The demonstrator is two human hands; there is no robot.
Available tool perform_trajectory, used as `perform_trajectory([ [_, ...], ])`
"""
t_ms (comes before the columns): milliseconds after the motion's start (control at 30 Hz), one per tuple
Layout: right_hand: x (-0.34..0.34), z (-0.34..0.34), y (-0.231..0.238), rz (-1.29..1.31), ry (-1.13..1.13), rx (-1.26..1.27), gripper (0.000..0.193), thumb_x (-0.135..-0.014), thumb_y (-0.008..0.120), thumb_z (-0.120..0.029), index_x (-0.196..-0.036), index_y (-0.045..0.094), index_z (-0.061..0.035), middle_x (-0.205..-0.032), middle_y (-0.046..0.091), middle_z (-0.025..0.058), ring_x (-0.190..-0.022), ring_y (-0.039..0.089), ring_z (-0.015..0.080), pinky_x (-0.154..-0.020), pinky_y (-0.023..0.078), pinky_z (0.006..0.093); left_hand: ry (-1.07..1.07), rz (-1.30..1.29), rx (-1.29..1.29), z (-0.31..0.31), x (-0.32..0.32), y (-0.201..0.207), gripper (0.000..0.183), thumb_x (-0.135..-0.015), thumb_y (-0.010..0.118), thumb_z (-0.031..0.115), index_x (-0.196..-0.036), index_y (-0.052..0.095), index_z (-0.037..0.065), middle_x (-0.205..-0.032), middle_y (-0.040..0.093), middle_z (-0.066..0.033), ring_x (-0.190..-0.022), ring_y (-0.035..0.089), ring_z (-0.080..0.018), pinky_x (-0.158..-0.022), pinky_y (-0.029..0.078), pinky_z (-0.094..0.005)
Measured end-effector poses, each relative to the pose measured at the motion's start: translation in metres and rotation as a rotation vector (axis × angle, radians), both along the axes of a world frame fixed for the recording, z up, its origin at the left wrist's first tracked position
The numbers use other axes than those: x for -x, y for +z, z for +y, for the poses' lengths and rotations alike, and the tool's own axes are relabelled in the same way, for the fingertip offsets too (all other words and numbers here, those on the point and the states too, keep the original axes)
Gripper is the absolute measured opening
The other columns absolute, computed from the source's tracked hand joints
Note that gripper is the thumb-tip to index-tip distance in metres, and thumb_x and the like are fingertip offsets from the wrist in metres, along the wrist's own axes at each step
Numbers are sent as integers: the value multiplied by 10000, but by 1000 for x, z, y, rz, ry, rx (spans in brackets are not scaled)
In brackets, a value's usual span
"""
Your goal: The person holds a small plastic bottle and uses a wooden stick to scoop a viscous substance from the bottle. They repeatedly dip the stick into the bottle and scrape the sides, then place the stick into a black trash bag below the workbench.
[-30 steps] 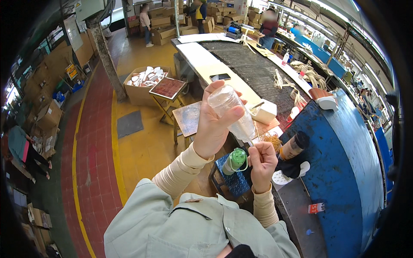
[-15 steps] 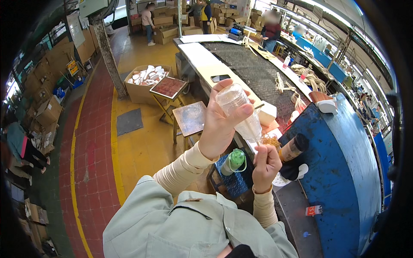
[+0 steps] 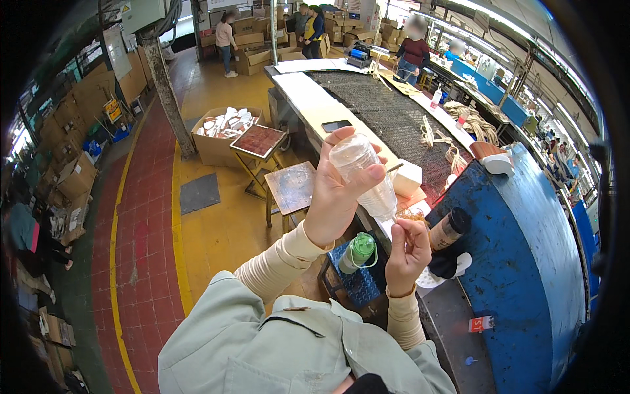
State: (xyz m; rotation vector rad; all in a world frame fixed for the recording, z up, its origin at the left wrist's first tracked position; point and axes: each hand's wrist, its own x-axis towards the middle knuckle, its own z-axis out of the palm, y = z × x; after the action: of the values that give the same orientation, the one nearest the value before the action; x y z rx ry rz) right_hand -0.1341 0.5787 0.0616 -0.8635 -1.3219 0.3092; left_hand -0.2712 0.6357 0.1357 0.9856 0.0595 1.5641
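Note:
A clear plastic bottle (image 3: 374,190) is tilted in front of me, its broad base up and its narrow end pointing down to the right. My left hand (image 3: 341,190) is closed around it, thumb across the near side. Right at the narrow end, my right hand (image 3: 408,256) has thumb and forefinger pinched together. Whatever those fingertips grip is too small to make out. Beyond the right hand, a bundle of orange-brown rubber bands (image 3: 412,215) shows beside a dark-capped jar (image 3: 450,227). A green-lidded bottle (image 3: 357,253) stands below the hands.
A conveyor with a dark mesh belt (image 3: 367,98) runs away from me, a phone (image 3: 336,125) on its pale edge. To the right curves a blue machine cover (image 3: 518,256). Two stools (image 3: 290,187) and a carton of white pieces (image 3: 213,148) stand left. Several people are farther back.
The bottle stays in my left hand, nearly still. My right hand's fingers have shifted slightly at the bottle's narrow end. People in the background have moved a little.

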Motion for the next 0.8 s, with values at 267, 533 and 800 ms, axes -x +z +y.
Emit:
perform_trajectory([
  [267, -11, -7, -3, 83, 203, 143, 73, -870, 582, 26, -942, 572, 20, -857, 530, -7, -761, 464, 42, -673, 371, 168, 18, 62, -69, 0, 8, 2, 604, -802, 674, 21, -1298, 343, 113, -1103, 551, -95, -1053, 564, -210, -913, 461, -333],
  [533, 1, -7, -1, 230, 162, 87, 49, -870, 612, -24, -866, 574, 7, -778, 509, -5, -708, 457, 44, -633, 369, 174, 56, 83, -112, -3, -1, 1, 642, -772, 711, 16, -1276, 322, 95, -1088, 548, -92, -1023, 574, -181, -884, 475, -316],
  [800, -12, -11, -14, 273, 320, 239, 227, -962, 507, -161, -824, 575, 6, -687, 471, -21, -619, 388, 33, -567, 329, 182, 49, 46, -129, 0, 3, 7, 654, -772, 713, 16, -1289, 323, 105, -1093, 546, -98, -1024, 573, -187, -882, 475, -318],
])
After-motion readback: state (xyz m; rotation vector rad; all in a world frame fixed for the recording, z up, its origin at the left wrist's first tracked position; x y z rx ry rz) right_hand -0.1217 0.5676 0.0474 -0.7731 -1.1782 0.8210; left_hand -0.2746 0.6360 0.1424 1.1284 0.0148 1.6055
